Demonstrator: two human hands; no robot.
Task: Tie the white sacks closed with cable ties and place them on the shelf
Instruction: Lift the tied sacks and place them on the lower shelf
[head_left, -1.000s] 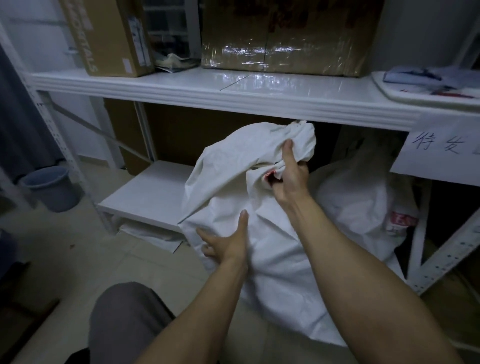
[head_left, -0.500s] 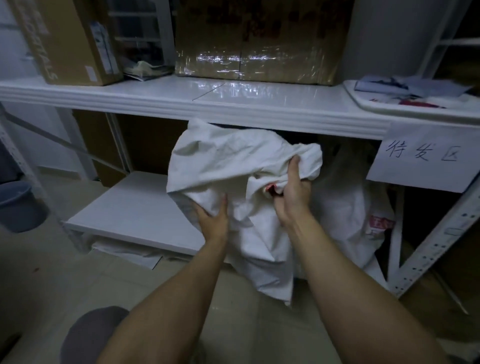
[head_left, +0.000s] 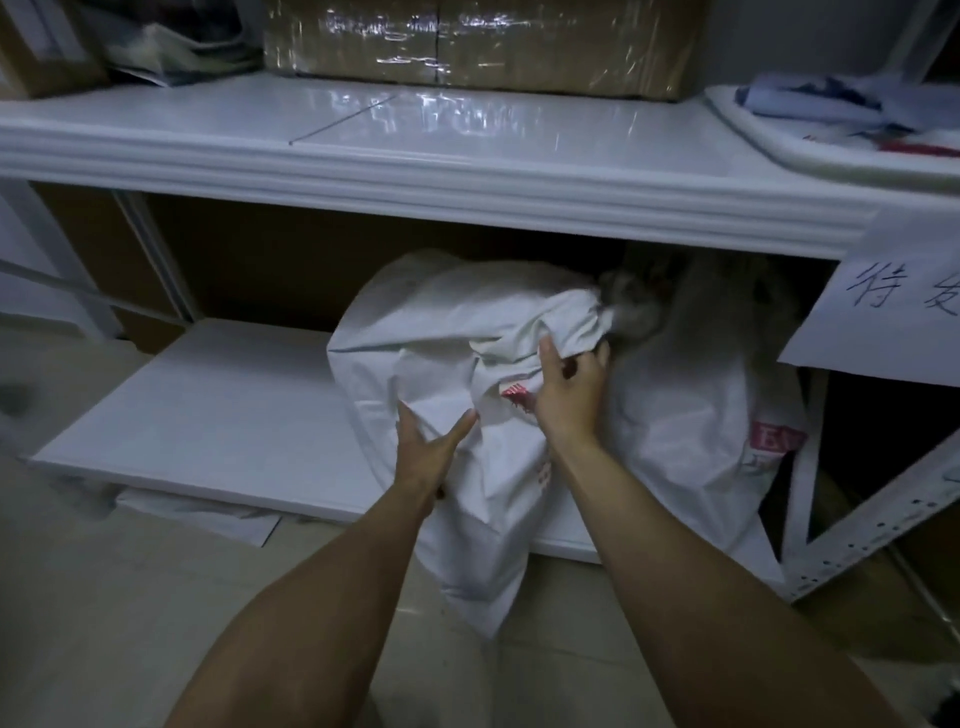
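Bare forearms, bare hands (head_left: 569, 395)

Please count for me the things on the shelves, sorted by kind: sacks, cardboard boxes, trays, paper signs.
White woven sacks: 2, one held, one behind
Brown cardboard boxes: 2, taped, corner one
White plastic tray: 1
Handwritten white paper sign: 1
Total: 6

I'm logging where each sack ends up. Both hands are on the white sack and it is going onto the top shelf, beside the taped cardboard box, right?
Not quite. Both the left hand and right hand are on the white sack, but the head view shows it going onto the lower shelf, beside another white sack. The taped cardboard box sits on the upper shelf.
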